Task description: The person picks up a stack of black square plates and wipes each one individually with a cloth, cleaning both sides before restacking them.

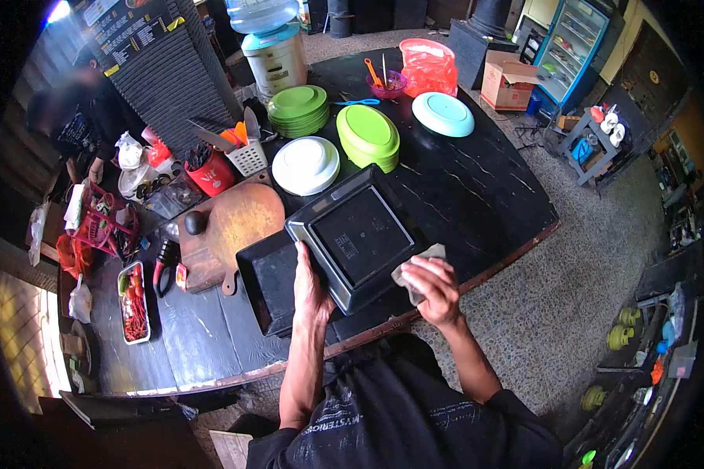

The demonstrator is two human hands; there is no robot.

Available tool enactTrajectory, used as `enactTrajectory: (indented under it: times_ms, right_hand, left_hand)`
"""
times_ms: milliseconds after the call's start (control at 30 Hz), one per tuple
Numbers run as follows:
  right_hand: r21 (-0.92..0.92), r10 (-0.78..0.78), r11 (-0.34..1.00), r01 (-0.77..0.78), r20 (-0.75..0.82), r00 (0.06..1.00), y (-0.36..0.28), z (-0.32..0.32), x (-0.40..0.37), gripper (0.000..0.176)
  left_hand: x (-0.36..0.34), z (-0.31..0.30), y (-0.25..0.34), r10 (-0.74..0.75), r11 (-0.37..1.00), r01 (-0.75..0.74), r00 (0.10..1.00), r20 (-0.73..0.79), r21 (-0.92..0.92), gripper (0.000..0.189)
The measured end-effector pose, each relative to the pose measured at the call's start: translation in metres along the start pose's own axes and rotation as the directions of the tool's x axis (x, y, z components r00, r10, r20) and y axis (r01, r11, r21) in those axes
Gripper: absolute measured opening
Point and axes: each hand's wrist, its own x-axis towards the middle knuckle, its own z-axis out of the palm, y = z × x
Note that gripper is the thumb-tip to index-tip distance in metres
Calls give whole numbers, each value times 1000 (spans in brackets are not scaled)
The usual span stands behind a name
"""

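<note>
My left hand [311, 291] grips the left edge of a black rectangular tray [364, 234], which is held bottom side up and tilted above the table. In my right hand [435, 288] is a crumpled greyish cloth [422, 270], pressed between the fingers at the tray's right edge. A second black tray [263, 291] lies on the table below, partly hidden by the held tray and my left hand. Just beyond the held tray are a white plate stack [306, 166] and a stack of green oval dishes [368, 134].
The black table [485, 184] also bears a round wooden board [250, 215], green plates [298, 109], a pale blue oval dish [443, 114], a red cutlery holder [210, 172] and a tray of chillies [134, 305]. Another person [94, 102] is at the upper left.
</note>
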Motion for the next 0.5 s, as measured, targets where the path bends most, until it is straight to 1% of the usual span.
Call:
enactTrajectory:
  times_ms: [33,67,100,133,167,200,233,300,333,367,400,433,500]
  right_hand:
    - [-25,16,1000,-18,-77,997,4,2,3,37]
    - [-8,75,997,-77,-133,988,6,2,6,40]
    - [98,204,977,-187,-209,956,9,5,7,33]
    - [285,482,869,-404,-308,820,10,13,8,29]
    - [482,723,683,-549,-336,604,10,20,9,26]
    - [468,704,708,-528,-411,579,19,19,14,27]
    - [458,684,725,-513,-402,608,10,7,36,26]
    - [404,610,776,-484,-286,739,10,8,53,26]
    - [362,602,780,-510,-211,770,12,14,54,26]
    - [368,635,741,-561,-112,765,7,22,55,30]
    - [176,454,881,-439,-54,889,2,22,61,41]
    - [104,401,913,-394,-48,915,-11,27,63,55]
    - [187,354,918,-350,14,935,-33,35,64,53]
  left_hand:
    - [-1,1,-1,1,1000,-1,1000,1,0,59]
    - [-2,3,-2,27,999,-26,999,-18,38,57]
    - [-3,6,-2,55,996,-52,998,-36,77,55]
    - [-6,10,-3,65,989,-54,995,-82,134,54]
    - [-6,8,-5,66,989,-55,994,-83,134,54]
    - [-4,3,-8,66,985,-54,996,-68,165,53]
    - [-4,0,-10,63,979,-52,997,-53,196,53]
    - [-9,6,-17,31,979,-21,998,-47,202,51]
    - [-7,0,-24,12,973,-12,1000,2,232,50]
    - [-4,-6,-30,-13,965,-2,998,54,261,49]
    - [-7,2,-34,27,951,-46,997,66,305,48]
    - [-6,3,-35,23,951,-45,997,74,306,48]
    - [-4,-2,-33,71,933,-98,994,88,346,49]
